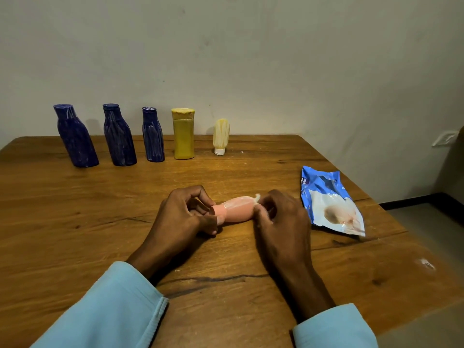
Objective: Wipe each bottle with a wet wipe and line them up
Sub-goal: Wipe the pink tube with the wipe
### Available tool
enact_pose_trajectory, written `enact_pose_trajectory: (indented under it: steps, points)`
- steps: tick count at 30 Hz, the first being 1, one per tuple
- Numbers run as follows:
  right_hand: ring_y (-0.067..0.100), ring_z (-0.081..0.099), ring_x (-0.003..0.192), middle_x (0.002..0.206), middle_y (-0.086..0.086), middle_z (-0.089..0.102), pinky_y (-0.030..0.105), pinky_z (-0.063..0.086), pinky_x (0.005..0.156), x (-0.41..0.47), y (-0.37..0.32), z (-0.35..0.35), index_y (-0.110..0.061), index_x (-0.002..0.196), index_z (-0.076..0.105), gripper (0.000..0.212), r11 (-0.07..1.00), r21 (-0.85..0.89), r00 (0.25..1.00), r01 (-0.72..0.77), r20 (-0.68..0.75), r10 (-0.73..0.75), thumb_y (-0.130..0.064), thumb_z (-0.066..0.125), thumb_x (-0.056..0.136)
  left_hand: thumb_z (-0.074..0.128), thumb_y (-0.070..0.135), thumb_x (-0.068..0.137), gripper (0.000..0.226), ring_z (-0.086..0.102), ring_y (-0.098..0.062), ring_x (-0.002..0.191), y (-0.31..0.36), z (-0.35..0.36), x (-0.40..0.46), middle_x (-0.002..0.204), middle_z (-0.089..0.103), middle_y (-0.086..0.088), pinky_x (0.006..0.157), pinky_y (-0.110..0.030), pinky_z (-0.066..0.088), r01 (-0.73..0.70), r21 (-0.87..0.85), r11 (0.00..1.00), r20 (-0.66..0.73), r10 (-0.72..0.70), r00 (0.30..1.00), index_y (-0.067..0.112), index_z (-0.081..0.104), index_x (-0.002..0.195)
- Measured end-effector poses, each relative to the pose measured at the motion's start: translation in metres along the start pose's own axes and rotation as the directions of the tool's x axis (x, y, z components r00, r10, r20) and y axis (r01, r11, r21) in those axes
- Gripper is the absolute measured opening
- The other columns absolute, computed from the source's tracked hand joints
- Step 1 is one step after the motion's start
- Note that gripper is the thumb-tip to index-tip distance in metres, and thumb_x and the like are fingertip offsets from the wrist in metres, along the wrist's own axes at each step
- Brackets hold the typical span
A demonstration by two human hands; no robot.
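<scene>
Now, step in hand: I judged I was wiping the last bottle, the other five being already ranked along the far edge of the desk (pixel 75 197).
Pink bottle (pixel 234 209): it lay on its side near the middle of the desk, held between my two hands, cap end to my left.
Left hand (pixel 185 212): its fingers were curled and pinched the cap end, I think to keep the bottle from rolling while the other end was rubbed.
Right hand (pixel 281 217): its fingers were curled round the bottle's base end and pinched the wet wipe (pixel 256 197) against it; only a white tuft of the wipe showed above the fingers.
Row at the far edge: three blue bottles (pixel 118 139) stood toward the far left corner, then the yellow bottle (pixel 183 136), then the small cream tube (pixel 221 136) upright on its white cap, each apart from its neighbour.
Why so placed: the row seemed to run tall to short, leaving room to the right of the cream tube for the pink one.
Wipe packet (pixel 331 202): it lay flat near the right edge, just beside my right hand, handy for a fresh wipe.
Risk: the streaks on the bottles suggested they were slick, so a light pinch could slip.
</scene>
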State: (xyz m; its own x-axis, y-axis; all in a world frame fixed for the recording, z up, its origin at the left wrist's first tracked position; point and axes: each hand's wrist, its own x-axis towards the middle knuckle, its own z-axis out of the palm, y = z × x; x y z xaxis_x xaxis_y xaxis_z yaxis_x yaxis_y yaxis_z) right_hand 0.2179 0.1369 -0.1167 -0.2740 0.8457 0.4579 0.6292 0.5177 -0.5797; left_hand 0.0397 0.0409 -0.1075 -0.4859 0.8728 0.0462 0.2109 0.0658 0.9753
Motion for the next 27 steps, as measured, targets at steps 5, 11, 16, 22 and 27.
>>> enact_pose_trajectory:
  steps: [5,11,16,22,27]
  points:
    - [-0.003,0.058,0.089,0.093,-0.018,0.063,0.014,0.05,0.071,-0.004,-0.01,-0.001,-0.032,0.093,0.066,0.011,0.986,0.162,0.997,0.035,0.058,-0.044,-0.024,0.074,0.092,0.086,-0.008,0.079,0.024,0.08,-0.033,0.077,0.002,0.0,-0.001,0.09,0.079,-0.015,0.075,-0.06,0.066,0.004,-0.01,1.0,0.0,-0.004,1.0,0.003,0.07,0.093]
    - [0.008,0.062,0.088,0.091,-0.012,0.066,0.039,0.058,0.078,0.011,0.014,-0.003,-0.031,0.093,0.066,0.008,0.971,-0.043,0.958,-0.237,-0.178,0.226,-0.027,0.073,0.093,0.086,-0.007,0.079,0.025,0.08,-0.033,0.078,0.001,0.0,0.0,0.09,0.079,-0.014,0.075,-0.057,0.067,0.005,0.003,1.0,0.003,-0.005,1.0,0.006,0.071,0.094]
    - [-0.002,0.061,0.087,0.09,-0.019,0.065,0.014,0.051,0.069,-0.001,-0.004,-0.006,-0.033,0.094,0.069,0.01,0.98,0.198,0.999,-0.033,0.042,0.025,-0.025,0.073,0.093,0.085,-0.007,0.08,0.024,0.08,-0.03,0.079,0.001,-0.001,0.0,0.094,0.078,-0.014,0.074,-0.051,0.068,0.01,0.014,1.0,0.009,-0.01,1.0,0.007,0.071,0.094]
    - [0.004,0.063,0.083,0.086,-0.016,0.067,0.026,0.053,0.071,0.004,0.009,-0.007,-0.03,0.091,0.069,0.008,0.982,0.072,0.978,-0.175,-0.104,0.182,-0.023,0.074,0.092,0.08,-0.014,0.08,0.024,0.08,-0.036,0.082,0.002,-0.003,0.002,0.092,0.078,-0.02,0.074,-0.047,0.068,0.05,-0.07,0.996,0.022,-0.048,0.999,-0.001,0.07,0.097]
    - [0.004,0.062,0.085,0.091,-0.015,0.065,0.028,0.057,0.074,0.005,0.007,-0.012,-0.031,0.098,0.066,0.011,0.982,0.13,0.966,-0.139,-0.2,0.163,-0.023,0.072,0.095,0.074,-0.014,0.086,0.02,0.079,-0.037,0.083,0.004,-0.006,0.001,0.093,0.078,-0.022,0.068,-0.037,0.067,0.092,-0.21,0.973,0.063,-0.08,0.995,-0.006,0.068,0.104]
